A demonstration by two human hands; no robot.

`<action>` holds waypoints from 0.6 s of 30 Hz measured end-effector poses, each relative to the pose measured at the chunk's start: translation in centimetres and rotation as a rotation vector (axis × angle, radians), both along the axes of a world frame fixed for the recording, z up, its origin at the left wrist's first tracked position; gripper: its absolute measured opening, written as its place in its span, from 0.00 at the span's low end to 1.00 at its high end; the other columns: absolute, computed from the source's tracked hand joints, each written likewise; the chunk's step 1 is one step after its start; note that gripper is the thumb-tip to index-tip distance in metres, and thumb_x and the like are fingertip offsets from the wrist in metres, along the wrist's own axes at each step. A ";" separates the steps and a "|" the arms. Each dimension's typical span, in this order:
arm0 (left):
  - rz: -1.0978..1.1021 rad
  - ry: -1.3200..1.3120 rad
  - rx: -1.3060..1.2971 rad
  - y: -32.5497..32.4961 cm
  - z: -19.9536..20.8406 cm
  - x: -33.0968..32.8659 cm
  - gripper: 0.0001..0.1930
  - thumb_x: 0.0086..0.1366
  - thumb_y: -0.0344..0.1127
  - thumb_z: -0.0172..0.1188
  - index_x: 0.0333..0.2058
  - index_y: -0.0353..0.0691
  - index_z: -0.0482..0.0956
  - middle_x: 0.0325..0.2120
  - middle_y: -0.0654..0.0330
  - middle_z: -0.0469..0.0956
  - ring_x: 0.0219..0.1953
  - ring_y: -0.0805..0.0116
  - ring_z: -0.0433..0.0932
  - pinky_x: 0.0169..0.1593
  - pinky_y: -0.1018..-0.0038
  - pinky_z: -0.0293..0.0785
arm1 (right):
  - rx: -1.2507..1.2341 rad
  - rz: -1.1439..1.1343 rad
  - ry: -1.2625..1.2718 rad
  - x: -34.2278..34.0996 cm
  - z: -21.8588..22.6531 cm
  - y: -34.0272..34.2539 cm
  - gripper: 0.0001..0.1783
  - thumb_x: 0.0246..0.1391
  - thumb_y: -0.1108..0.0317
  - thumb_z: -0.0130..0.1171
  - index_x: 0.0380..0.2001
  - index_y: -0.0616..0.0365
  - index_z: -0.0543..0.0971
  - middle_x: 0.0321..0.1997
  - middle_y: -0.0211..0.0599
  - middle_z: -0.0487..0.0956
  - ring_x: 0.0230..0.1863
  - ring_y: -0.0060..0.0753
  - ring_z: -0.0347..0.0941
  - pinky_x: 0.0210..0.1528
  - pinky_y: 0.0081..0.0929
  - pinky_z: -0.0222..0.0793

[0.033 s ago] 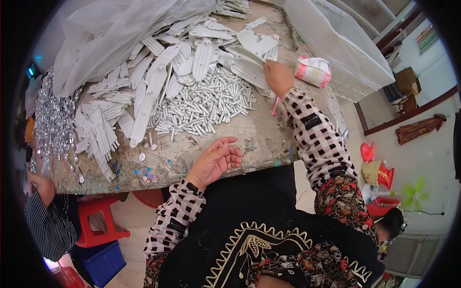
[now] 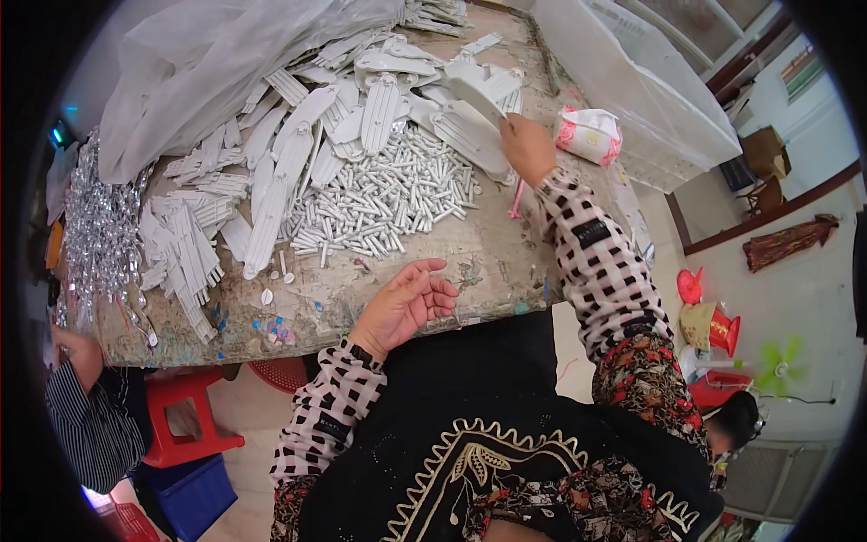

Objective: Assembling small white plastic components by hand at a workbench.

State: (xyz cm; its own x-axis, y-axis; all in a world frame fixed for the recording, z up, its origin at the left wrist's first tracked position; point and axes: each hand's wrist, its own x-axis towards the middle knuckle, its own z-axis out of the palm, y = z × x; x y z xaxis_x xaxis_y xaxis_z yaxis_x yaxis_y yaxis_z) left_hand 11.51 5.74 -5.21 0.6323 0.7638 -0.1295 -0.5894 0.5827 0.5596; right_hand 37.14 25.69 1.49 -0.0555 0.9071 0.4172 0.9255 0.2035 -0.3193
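My right hand (image 2: 527, 150) pinches the end of a long, flat white plastic piece (image 2: 476, 93), its far end tilted up over the right side of a heap of similar ribbed white plastic pieces (image 2: 384, 110). Another white plastic piece (image 2: 469, 135) lies just below it on the heap. Near the front edge of the table (image 2: 379, 298), my left hand (image 2: 411, 305) rests palm up, fingers loosely curled and apart, with nothing visible in it. Between the hands and the heap lies a pile of small white pegs (image 2: 388, 194).
A crumpled clear plastic bag (image 2: 208, 77) covers the back left. Silvery strips (image 2: 101, 226) hang at the left edge. A pink-and-white tissue pack (image 2: 589, 135) lies beside a lined white crate (image 2: 641, 90). At far left a person's arm (image 2: 79, 357) shows near a red stool (image 2: 185, 411).
The white plastic piece in my right hand has swung up a little and away from the piece below it. My left hand stays where it was.
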 end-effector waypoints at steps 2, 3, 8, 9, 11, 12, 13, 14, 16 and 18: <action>-0.005 0.001 -0.002 -0.1 0.1 0.0 0.22 0.71 0.44 0.49 0.56 0.36 0.63 0.40 0.49 0.76 0.40 0.64 0.77 0.46 0.69 0.75 | -0.152 0.048 0.268 0.6 0.3 -1.3 0.16 0.61 0.61 0.48 0.36 0.64 0.77 0.30 0.45 0.79 0.32 0.38 0.78 0.33 0.37 0.72; -0.007 0.007 -0.004 -0.1 0.2 0.0 0.22 0.71 0.44 0.49 0.56 0.36 0.63 0.40 0.49 0.76 0.40 0.64 0.77 0.46 0.70 0.75 | -0.302 0.099 0.542 0.9 0.4 -2.2 0.16 0.61 0.61 0.50 0.36 0.66 0.78 0.35 0.39 0.81 0.34 0.34 0.78 0.35 0.34 0.73; 0.015 0.019 -0.003 -0.4 0.0 -0.3 0.22 0.72 0.48 0.46 0.55 0.36 0.64 0.40 0.49 0.76 0.39 0.64 0.77 0.46 0.71 0.75 | -0.809 0.331 1.191 -2.5 3.3 -10.3 0.17 0.62 0.63 0.49 0.41 0.69 0.76 0.34 0.37 0.79 0.34 0.26 0.77 0.38 0.24 0.74; 0.020 0.039 0.006 -0.5 0.2 -0.4 0.24 0.72 0.50 0.44 0.55 0.36 0.64 0.41 0.48 0.76 0.39 0.63 0.78 0.45 0.71 0.75 | -0.907 0.379 1.193 -2.7 3.3 -11.4 0.17 0.62 0.63 0.50 0.42 0.69 0.76 0.35 0.38 0.79 0.34 0.27 0.77 0.40 0.23 0.74; 0.018 0.026 -0.012 -0.2 0.5 -1.0 0.28 0.72 0.54 0.40 0.55 0.35 0.64 0.41 0.46 0.76 0.38 0.61 0.79 0.43 0.69 0.77 | -0.894 0.354 1.236 -3.6 3.8 -13.1 0.16 0.61 0.63 0.51 0.38 0.68 0.76 0.30 0.40 0.80 0.28 0.26 0.76 0.33 0.21 0.73; 0.012 0.010 -0.018 0.0 0.9 -1.5 0.32 0.72 0.59 0.35 0.56 0.33 0.63 0.41 0.44 0.76 0.37 0.59 0.79 0.41 0.67 0.79 | -0.998 0.418 1.160 -3.7 4.1 -13.6 0.16 0.61 0.63 0.52 0.37 0.68 0.77 0.29 0.39 0.80 0.28 0.26 0.76 0.33 0.20 0.73; 0.015 0.011 -0.031 0.1 1.8 -1.9 0.32 0.72 0.59 0.35 0.56 0.33 0.63 0.41 0.44 0.76 0.37 0.59 0.79 0.41 0.67 0.79 | -1.097 0.480 1.079 -3.6 4.0 -13.9 0.16 0.61 0.62 0.52 0.36 0.68 0.77 0.29 0.38 0.80 0.28 0.25 0.77 0.33 0.20 0.72; 0.047 -0.032 -0.030 0.3 3.2 -2.5 0.34 0.71 0.60 0.33 0.57 0.33 0.62 0.41 0.43 0.76 0.35 0.57 0.80 0.38 0.66 0.80 | -1.139 0.488 1.052 -3.6 3.6 -14.0 0.16 0.61 0.62 0.53 0.36 0.67 0.77 0.27 0.34 0.79 0.27 0.22 0.75 0.32 0.18 0.71; 0.030 -0.127 -0.073 0.8 4.3 -3.9 0.38 0.70 0.63 0.29 0.60 0.32 0.59 0.41 0.37 0.75 0.30 0.52 0.82 0.30 0.64 0.84 | -1.182 0.585 0.896 -3.8 3.8 -13.9 0.16 0.61 0.61 0.53 0.37 0.66 0.78 0.27 0.31 0.79 0.27 0.20 0.74 0.32 0.17 0.70; -0.028 -0.078 -0.069 0.2 4.0 -5.0 0.37 0.70 0.62 0.31 0.60 0.31 0.59 0.42 0.36 0.75 0.29 0.52 0.82 0.29 0.65 0.84 | -1.248 0.694 0.641 -4.3 4.2 -13.7 0.16 0.62 0.59 0.54 0.40 0.63 0.78 0.27 0.28 0.78 0.27 0.16 0.71 0.31 0.15 0.68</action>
State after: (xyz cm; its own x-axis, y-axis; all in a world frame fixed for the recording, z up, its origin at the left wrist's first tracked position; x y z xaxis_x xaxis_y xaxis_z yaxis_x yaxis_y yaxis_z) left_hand 6.55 5.92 -1.22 0.6631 0.7371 -0.1304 -0.6129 0.6347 0.4707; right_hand 32.88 12.00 5.66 -0.7080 0.5577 -0.4331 0.4151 -0.1676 -0.8942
